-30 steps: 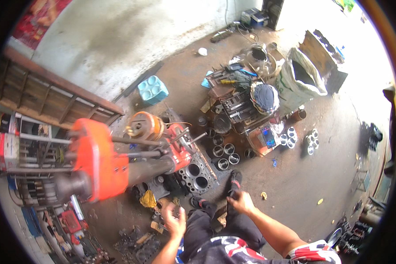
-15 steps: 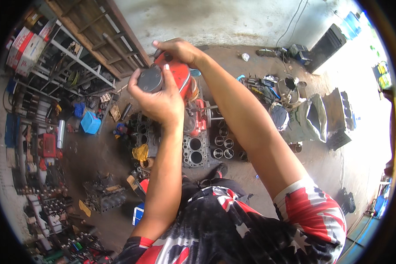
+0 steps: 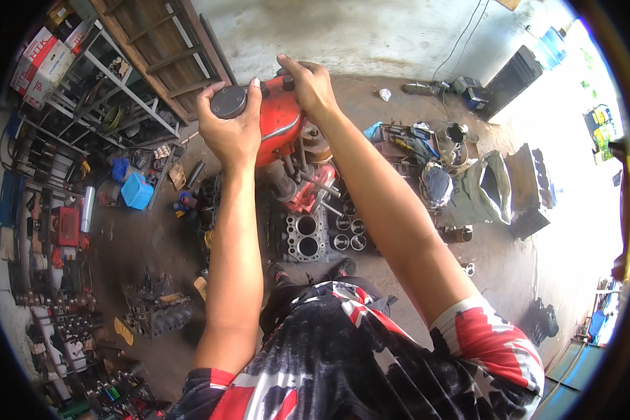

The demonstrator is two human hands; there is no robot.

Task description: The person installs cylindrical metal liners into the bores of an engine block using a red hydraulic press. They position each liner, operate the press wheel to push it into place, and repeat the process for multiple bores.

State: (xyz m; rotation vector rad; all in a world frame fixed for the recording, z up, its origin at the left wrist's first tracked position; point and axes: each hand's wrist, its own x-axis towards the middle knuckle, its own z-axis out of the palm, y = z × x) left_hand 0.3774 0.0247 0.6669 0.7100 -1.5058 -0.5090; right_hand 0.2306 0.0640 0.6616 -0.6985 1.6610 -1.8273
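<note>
A red machine (image 3: 278, 124) with a rounded head and metal columns stands over a grey engine block (image 3: 292, 243) with round bores. My left hand (image 3: 232, 140) is closed around the dark round cap (image 3: 229, 102) at the left end of the head, thumb along its right side. At the head's right end, beside a small black knob (image 3: 288, 82), my right hand (image 3: 313, 87) is curled over the far edge; its fingertips are partly hidden. The machine's lower red base (image 3: 304, 196) shows between my forearms.
Several metal cylinder rings (image 3: 340, 241) lie right of the block. Further right are a tray of tools (image 3: 406, 140) and an open sack (image 3: 479, 192). A blue container (image 3: 138, 191) and a white metal rack (image 3: 129, 87) stand left. Another engine block (image 3: 157, 315) sits lower left.
My left hand and the round cap have shifted up and left. My right hand has moved to the right, and more of the red head shows between my hands. The view has shifted slightly.
</note>
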